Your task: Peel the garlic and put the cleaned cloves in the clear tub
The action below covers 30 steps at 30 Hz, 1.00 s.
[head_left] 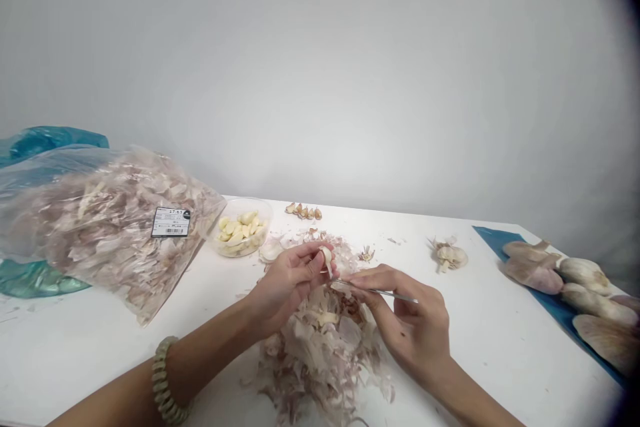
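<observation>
My left hand [287,280] is closed round a pale garlic clove [327,257], held up between thumb and fingertips. My right hand [407,320] grips a thin metal tool [390,293], whose tip sits right beside the clove. Both hands hover over a heap of papery garlic skins [320,353] on the white table [500,347]. A coiled band circles my left wrist.
A clear tub of peeled cloves [243,228] stands behind the hands. A big clear bag of skins [105,227] lies at left over teal plastic. Loose cloves [303,211] and a garlic piece [449,255] lie further back. Whole bulbs [575,280] rest on a blue sheet at right.
</observation>
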Each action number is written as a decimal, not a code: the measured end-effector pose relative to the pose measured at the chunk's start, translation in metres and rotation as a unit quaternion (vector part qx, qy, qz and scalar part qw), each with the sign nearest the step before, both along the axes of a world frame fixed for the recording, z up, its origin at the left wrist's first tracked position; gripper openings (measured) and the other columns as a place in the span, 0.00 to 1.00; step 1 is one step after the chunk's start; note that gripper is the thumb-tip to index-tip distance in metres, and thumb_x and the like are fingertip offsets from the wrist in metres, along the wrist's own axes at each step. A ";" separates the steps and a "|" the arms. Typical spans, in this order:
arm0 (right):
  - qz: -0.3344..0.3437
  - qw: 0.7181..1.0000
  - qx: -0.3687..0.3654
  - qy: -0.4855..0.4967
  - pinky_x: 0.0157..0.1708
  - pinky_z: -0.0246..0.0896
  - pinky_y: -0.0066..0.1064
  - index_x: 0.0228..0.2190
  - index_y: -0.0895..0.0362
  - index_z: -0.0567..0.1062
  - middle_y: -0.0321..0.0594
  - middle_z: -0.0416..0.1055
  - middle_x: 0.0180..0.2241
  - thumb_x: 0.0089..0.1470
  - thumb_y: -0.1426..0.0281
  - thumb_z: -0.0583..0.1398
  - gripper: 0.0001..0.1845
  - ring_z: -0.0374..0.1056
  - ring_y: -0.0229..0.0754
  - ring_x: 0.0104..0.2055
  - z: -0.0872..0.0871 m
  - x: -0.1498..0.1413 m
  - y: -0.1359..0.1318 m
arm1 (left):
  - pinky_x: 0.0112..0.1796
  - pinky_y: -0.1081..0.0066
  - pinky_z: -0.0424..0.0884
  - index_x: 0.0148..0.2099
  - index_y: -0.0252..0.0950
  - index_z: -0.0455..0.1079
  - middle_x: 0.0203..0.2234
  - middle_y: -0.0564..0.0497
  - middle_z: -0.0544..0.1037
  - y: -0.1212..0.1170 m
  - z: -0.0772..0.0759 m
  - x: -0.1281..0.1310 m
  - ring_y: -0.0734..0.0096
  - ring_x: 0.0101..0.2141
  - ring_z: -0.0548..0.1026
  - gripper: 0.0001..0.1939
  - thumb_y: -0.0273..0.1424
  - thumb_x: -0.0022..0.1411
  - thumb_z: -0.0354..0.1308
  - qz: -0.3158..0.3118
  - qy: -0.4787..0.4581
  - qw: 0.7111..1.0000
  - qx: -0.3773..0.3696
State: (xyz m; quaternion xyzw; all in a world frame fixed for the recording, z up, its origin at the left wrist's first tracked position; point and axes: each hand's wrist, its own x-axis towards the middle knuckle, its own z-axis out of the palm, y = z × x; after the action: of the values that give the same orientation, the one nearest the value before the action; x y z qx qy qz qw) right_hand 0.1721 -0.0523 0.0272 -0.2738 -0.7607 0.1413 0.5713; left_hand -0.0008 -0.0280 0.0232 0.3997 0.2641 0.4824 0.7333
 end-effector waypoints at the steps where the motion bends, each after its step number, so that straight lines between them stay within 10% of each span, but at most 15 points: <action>1: 0.002 1.000 0.003 -0.004 0.29 0.71 0.29 0.33 0.55 0.75 0.38 0.77 0.29 0.48 0.85 0.58 0.14 0.74 0.40 0.33 0.000 0.000 0.000 | 0.41 0.76 0.66 0.38 0.33 0.71 0.29 0.52 0.70 0.000 0.000 0.000 0.78 0.34 0.70 0.06 0.30 0.58 0.59 0.000 -0.005 1.000 -0.001; 30: 0.054 0.997 0.005 -0.056 0.29 0.71 0.32 0.36 0.54 0.73 0.38 0.77 0.31 0.49 0.85 0.54 0.18 0.73 0.40 0.32 -0.002 -0.005 -0.004 | 0.47 0.76 0.69 0.33 0.32 0.70 0.31 0.51 0.69 0.009 0.003 -0.005 0.78 0.36 0.70 0.04 0.28 0.59 0.57 0.078 -0.075 0.994 -0.031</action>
State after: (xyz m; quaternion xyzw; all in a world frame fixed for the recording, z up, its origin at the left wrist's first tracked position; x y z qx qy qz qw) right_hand 0.1672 -0.0564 0.0249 -0.2372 -0.8058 0.1528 0.5207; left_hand -0.0056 -0.0188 0.0262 0.3177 0.2540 0.5585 0.7229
